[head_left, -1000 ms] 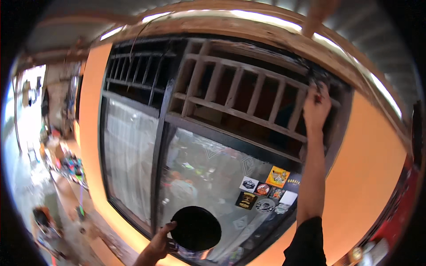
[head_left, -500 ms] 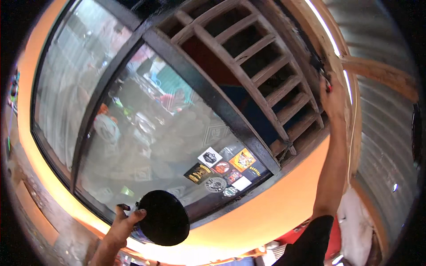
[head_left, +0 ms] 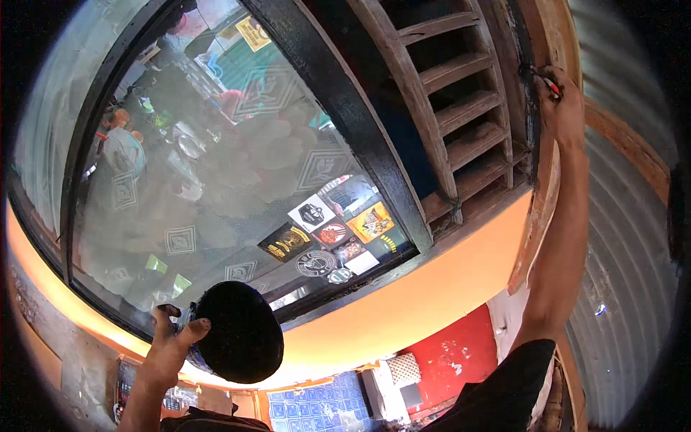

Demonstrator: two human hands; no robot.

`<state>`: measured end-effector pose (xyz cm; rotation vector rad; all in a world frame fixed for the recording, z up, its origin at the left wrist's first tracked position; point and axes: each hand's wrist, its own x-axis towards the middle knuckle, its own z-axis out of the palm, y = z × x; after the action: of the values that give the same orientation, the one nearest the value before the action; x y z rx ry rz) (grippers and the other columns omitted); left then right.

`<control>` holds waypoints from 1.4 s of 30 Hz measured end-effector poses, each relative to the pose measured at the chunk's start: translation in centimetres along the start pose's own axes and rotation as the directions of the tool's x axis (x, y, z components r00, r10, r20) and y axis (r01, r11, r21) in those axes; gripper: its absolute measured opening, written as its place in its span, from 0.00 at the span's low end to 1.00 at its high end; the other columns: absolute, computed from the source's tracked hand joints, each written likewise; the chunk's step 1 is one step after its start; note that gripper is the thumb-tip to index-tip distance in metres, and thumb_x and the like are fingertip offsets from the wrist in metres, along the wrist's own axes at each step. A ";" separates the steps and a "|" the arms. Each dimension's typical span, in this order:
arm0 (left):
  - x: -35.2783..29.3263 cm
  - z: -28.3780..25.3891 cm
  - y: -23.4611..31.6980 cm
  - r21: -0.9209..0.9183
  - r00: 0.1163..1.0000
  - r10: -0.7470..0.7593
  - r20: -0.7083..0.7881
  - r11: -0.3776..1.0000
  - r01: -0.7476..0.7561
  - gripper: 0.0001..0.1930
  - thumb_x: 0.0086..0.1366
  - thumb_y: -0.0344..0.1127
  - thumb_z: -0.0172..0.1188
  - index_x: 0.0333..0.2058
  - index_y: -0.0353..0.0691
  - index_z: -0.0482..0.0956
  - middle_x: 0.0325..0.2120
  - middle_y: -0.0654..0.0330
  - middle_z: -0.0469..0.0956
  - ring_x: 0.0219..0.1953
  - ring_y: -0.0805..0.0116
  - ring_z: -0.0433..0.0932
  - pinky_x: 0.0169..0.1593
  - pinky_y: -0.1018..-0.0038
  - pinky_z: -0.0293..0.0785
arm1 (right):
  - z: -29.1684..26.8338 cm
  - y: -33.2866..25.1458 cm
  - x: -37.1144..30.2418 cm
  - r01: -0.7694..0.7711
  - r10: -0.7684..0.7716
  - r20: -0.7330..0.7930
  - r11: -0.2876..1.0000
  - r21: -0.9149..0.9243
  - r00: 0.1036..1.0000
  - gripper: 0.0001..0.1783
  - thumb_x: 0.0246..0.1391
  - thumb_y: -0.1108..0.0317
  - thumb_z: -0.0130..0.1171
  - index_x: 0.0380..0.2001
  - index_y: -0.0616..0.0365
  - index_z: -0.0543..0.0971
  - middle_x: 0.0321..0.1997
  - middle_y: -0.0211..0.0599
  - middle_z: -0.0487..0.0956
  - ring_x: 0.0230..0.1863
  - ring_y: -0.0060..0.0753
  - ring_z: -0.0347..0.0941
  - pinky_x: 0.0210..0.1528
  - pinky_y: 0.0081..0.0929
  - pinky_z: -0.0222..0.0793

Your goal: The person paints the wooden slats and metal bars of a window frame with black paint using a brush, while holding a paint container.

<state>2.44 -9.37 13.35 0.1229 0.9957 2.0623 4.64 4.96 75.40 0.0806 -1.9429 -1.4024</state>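
Note:
My left hand (head_left: 170, 342) grips a round black can (head_left: 236, 340) low at the left, its dark bottom facing the camera, in front of the glass window (head_left: 209, 158). My right hand (head_left: 560, 108) is raised high at the upper right, closed on a small brush with a red handle (head_left: 550, 85). The brush tip touches the dark edge of the wooden slatted vent (head_left: 461, 115) next to the brown frame (head_left: 547, 43). My right forearm runs down to a black sleeve (head_left: 515, 381).
A black window frame bar (head_left: 360, 122) splits glass from vent. Several stickers (head_left: 327, 234) sit at the glass's lower corner. An orange wall (head_left: 410, 302) borders the window. Corrugated metal sheet (head_left: 626, 237) lies right. Blue tiles (head_left: 317, 407) and a red surface (head_left: 461, 356) show below.
The view has swung and tilted further, so the window now slants across the picture. My right hand stays at the vent's edge. The black can has stayed in my left hand.

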 end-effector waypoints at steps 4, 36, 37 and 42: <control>0.7 -0.5 -1.8 0.060 1.000 0.010 -0.006 0.998 -0.010 0.37 0.52 0.45 0.65 0.54 0.38 0.52 0.49 0.43 0.64 0.50 0.55 0.64 0.52 0.56 0.61 | 0.3 1.4 -3.3 0.154 -0.159 -0.139 0.987 -0.046 0.977 0.14 0.54 0.69 0.60 0.44 0.61 0.77 0.39 0.51 0.80 0.44 0.47 0.78 0.46 0.34 0.70; -0.7 -0.2 -1.1 0.064 0.999 0.048 0.013 0.997 -0.049 0.37 0.53 0.43 0.64 0.54 0.34 0.53 0.48 0.46 0.60 0.55 0.55 0.60 0.59 0.61 0.55 | 0.0 2.1 -1.2 0.021 -0.022 -0.020 0.999 -0.038 1.000 0.23 0.61 0.53 0.51 0.46 0.63 0.76 0.37 0.56 0.79 0.41 0.52 0.77 0.45 0.40 0.69; -1.0 0.3 -0.4 0.080 1.000 0.020 0.019 0.997 -0.022 0.37 0.53 0.44 0.64 0.54 0.33 0.53 0.49 0.45 0.60 0.56 0.54 0.60 0.60 0.60 0.55 | 0.6 2.1 0.2 -0.006 -0.003 -0.081 0.993 -0.117 0.997 0.24 0.61 0.52 0.52 0.45 0.64 0.75 0.36 0.53 0.79 0.40 0.50 0.76 0.45 0.37 0.68; -1.3 -0.2 -1.8 0.128 0.995 0.094 -0.035 0.988 -0.089 0.40 0.52 0.49 0.64 0.55 0.32 0.53 0.52 0.41 0.59 0.58 0.50 0.58 0.61 0.57 0.53 | 0.3 -1.6 2.4 -0.282 0.282 0.011 0.954 0.097 0.959 0.24 0.61 0.51 0.50 0.44 0.64 0.76 0.37 0.54 0.80 0.41 0.52 0.77 0.44 0.39 0.69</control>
<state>4.39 -9.75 12.29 0.1965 1.1656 2.0912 2.11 3.47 75.25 -0.1450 -1.9324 -1.1191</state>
